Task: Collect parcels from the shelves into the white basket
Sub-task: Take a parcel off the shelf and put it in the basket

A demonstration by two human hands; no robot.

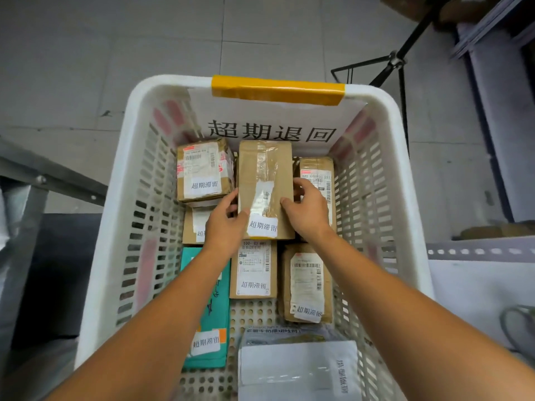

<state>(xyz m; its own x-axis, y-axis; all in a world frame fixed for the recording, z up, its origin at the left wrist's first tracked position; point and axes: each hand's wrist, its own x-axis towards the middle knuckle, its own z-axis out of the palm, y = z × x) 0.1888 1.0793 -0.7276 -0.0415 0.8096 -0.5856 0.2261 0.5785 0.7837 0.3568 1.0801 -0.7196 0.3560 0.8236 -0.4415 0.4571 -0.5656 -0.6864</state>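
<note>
fingers point(299, 185) grip brown parcel point(262, 172), teal parcel point(217, 319) half hidden

Basket point(115, 198): long parcel point(265, 180) inside at rear centre, atop other parcels point(253, 270), between left hand point(224, 224) and right hand point(308, 215); tripod point(396, 65) behind basket.

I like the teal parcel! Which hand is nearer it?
Left. The left hand grips the taped brown parcel at its left edge, just beyond the teal parcel; the right hand grips the right edge, farther off.
</note>
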